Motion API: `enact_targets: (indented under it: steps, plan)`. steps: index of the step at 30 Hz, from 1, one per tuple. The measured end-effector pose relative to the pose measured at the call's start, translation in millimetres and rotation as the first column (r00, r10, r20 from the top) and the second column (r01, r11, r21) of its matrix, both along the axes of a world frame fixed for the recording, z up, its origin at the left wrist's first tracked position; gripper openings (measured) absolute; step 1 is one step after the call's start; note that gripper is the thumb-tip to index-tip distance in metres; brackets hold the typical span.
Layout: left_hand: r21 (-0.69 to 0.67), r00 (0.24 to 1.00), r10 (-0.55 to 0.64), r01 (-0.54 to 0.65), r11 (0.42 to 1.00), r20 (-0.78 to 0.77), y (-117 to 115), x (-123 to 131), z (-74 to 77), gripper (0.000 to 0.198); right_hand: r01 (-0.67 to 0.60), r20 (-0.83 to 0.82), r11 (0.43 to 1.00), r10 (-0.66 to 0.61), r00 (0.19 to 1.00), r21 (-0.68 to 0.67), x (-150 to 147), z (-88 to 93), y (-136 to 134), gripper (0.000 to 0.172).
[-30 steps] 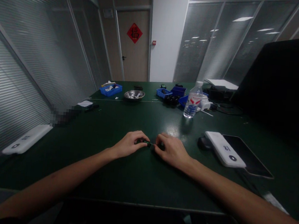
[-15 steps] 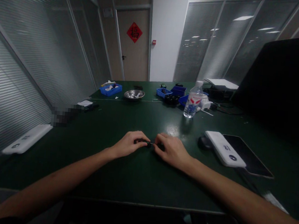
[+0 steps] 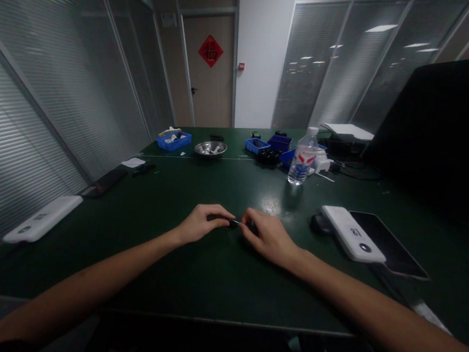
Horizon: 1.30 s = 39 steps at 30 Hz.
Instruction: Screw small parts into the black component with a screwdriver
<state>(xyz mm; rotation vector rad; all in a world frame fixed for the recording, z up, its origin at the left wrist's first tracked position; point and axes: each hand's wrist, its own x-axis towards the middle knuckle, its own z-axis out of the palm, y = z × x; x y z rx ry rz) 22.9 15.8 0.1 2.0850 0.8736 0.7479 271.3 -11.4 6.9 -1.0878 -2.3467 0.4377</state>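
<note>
Just above the middle of the green table (image 3: pixel 191 282), a small dark object (image 3: pixel 233 224) with a thin, pale, shiny part bridges the gap between my fingertips. It is too small for me to tell its kind. My left hand (image 3: pixel 200 225) pinches its dark end between thumb and fingers. From the other side, my right hand (image 3: pixel 272 238) has thumb and forefinger closed at the shiny part, and the fingertips partly hide it. Both hands rest low over the tabletop, a few centimetres apart.
A water bottle (image 3: pixel 301 159) stands beyond my right hand. Farther back are a metal bowl (image 3: pixel 211 150) and blue baskets (image 3: pixel 174 141). A white power bank (image 3: pixel 352 234), a black mouse (image 3: pixel 321 224) and a dark phone-like slab (image 3: pixel 393 246) lie right; another white power bank (image 3: pixel 43 219) lies left.
My left hand has shifted slightly left and its fingers look straighter. More of the dark object shows between the fingertips. My right hand has barely moved.
</note>
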Motion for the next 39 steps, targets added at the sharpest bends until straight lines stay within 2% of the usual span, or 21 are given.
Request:
enact_targets:
  steps: [5,10,17,25,29,34,39]
  plan:
    - [0.139,0.997,0.009,0.002,0.99,-0.078,-1,1,0.5,0.023,-0.009,0.131,1.0,0.006,0.991,0.021,0,3.0,1,0.012]
    - [0.164,0.993,-0.023,0.042,0.986,-0.116,-3,2,1.8,0.023,-0.019,0.166,1.0,0.016,0.986,0.012,-3,2.9,0,0.011]
    - [0.16,0.995,-0.071,0.08,0.984,-0.064,-7,3,1.6,0.024,-0.053,0.094,0.999,0.052,0.994,0.009,-4,-0.5,-1,0.01]
    - [0.045,0.996,0.034,-0.038,0.998,0.078,-8,7,-1.4,0.021,-0.033,-0.054,0.999,0.034,0.998,0.02,-3,-4.1,-2,0.009]
    - [0.003,0.992,0.055,-0.056,0.998,0.115,-10,9,0.4,0.019,-0.032,-0.107,0.999,0.033,0.994,0.005,-5,-3.0,-3,0.01]
    - [-0.02,0.978,0.117,-0.115,0.993,0.175,-14,13,3.7,0.018,-0.03,-0.194,1.0,0.03,0.981,0.003,-6,-3.1,-5,0.01]
    - [-0.02,0.961,0.139,-0.138,0.99,0.24,-13,16,-2.0,0.017,-0.021,-0.261,1.0,0.019,0.965,-0.004,-7,-8.8,-4,0.012]
